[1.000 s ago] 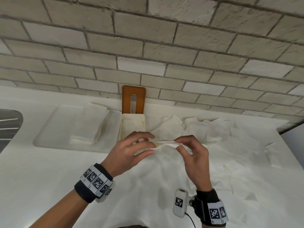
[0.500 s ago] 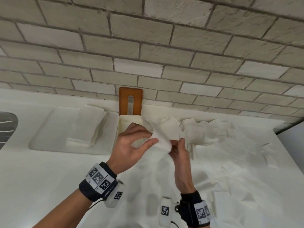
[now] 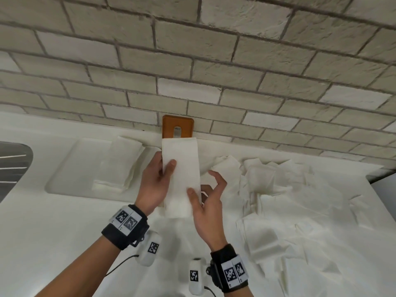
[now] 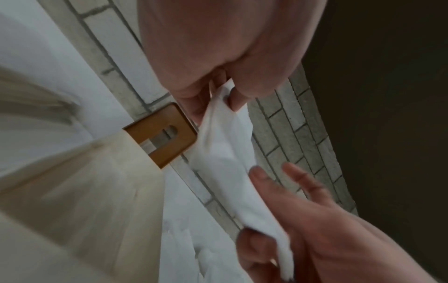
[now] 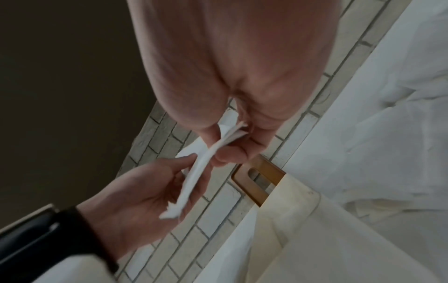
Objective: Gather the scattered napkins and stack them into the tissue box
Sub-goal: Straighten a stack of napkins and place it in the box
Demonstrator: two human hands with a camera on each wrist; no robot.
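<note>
A folded white napkin [image 3: 182, 179] stands as a long strip between my two hands. My left hand [image 3: 158, 181] pinches its left edge, thumb on the front. My right hand [image 3: 205, 202] pinches the lower right edge, with some fingers spread behind it. The napkin covers most of the cream tissue box [image 4: 97, 181], which lies right under it. The box's orange lid [image 3: 177, 128] leans on the wall behind. In the right wrist view my right hand [image 5: 230, 145] pinches the napkin [image 5: 201, 172] edge-on above the box [image 5: 315, 229]. Loose napkins [image 3: 300, 200] lie scattered to the right.
A white tray [image 3: 64, 168] at the left holds a neat stack of napkins [image 3: 117, 166]. A dark sink edge [image 3: 12, 163] shows at the far left. The brick wall [image 3: 214, 61] rises just behind the counter.
The napkin has gone from a crumpled, half-folded piece to a flat long strip. Both hands have carried it forward over the tissue box.
</note>
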